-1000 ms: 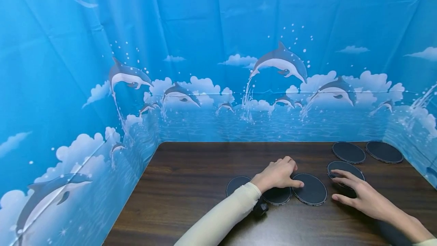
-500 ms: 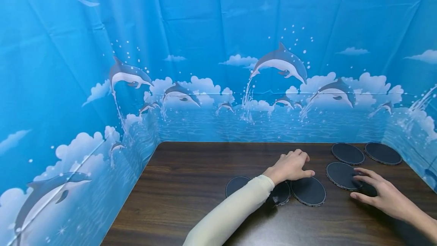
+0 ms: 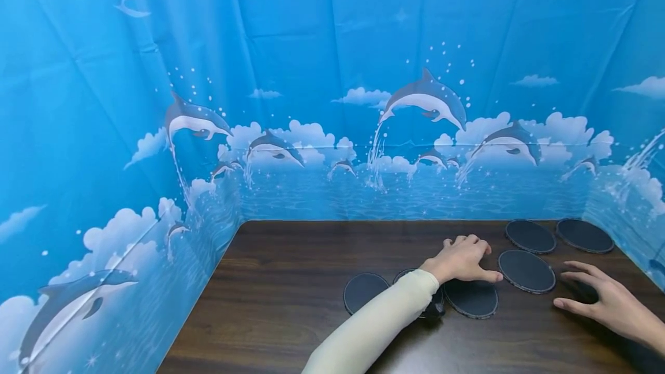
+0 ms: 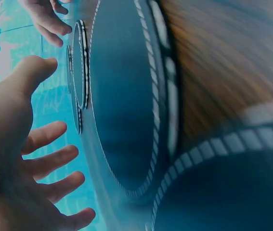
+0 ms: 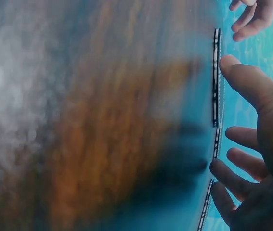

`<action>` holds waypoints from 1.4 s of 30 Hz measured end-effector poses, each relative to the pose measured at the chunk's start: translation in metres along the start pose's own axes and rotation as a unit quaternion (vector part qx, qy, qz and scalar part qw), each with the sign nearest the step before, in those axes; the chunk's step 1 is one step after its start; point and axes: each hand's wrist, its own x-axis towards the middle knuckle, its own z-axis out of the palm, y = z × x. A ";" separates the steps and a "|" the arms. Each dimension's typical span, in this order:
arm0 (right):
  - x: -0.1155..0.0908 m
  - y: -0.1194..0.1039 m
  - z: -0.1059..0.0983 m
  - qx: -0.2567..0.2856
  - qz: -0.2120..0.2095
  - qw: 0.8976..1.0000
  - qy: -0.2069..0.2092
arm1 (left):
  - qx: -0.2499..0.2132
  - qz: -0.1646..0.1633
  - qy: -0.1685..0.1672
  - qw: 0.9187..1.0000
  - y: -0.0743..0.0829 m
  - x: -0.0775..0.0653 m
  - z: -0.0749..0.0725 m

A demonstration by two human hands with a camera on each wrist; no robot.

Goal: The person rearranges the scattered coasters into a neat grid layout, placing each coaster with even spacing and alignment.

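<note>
My left hand (image 3: 464,261) hovers above the far side of a dark round coaster (image 3: 473,300), fingers spread and nothing held. In the left wrist view, that coaster's pale stitched rim shows beside the loose fingers (image 4: 54,159). Right of it lies another round coaster (image 3: 527,271), fully visible between the two hands. Just past its right edge my right hand (image 3: 608,299) hangs over the wood with parted, relaxed fingers, also holding nothing. The right wrist view catches several coaster edges (image 5: 216,77) side-on behind the thumb.
Two more coasters (image 3: 531,236) lie at the table's back right. At front left is another coaster (image 3: 363,293), and the left sleeve (image 3: 379,316) partly covers its neighbour. A dolphin-printed blue curtain (image 3: 312,74) borders the wooden table (image 3: 280,305).
Both hands have shifted right. The left hand went from the front-row coasters toward the gap beside them; the right hand drew off the coaster it overlapped. The coasters stayed in place.
</note>
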 end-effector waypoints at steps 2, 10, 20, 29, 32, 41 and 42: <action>0.001 0.002 0.001 0.001 0.006 1.000 -0.006 | -0.009 -0.002 -0.003 1.000 0.005 0.005 0.001; 0.006 0.002 0.002 0.002 0.008 1.000 -0.019 | -0.024 -0.020 -0.017 0.999 0.015 0.019 0.008; 0.012 0.002 0.003 -0.009 0.011 0.999 -0.034 | 0.000 -0.048 -0.030 0.998 0.017 0.025 0.013; 0.016 0.003 0.004 -0.025 0.017 0.999 -0.037 | 0.030 -0.056 -0.043 0.997 0.020 0.031 0.014; 0.017 0.004 0.005 -0.030 0.018 0.999 -0.039 | 0.044 -0.061 -0.041 0.996 0.023 0.032 0.015; 0.022 0.002 0.007 -0.005 0.010 0.999 -0.039 | 0.041 -0.068 -0.047 0.996 0.033 0.034 0.015; 0.023 0.001 0.007 -0.002 0.010 0.999 -0.039 | 0.041 -0.069 -0.047 0.996 0.033 0.034 0.014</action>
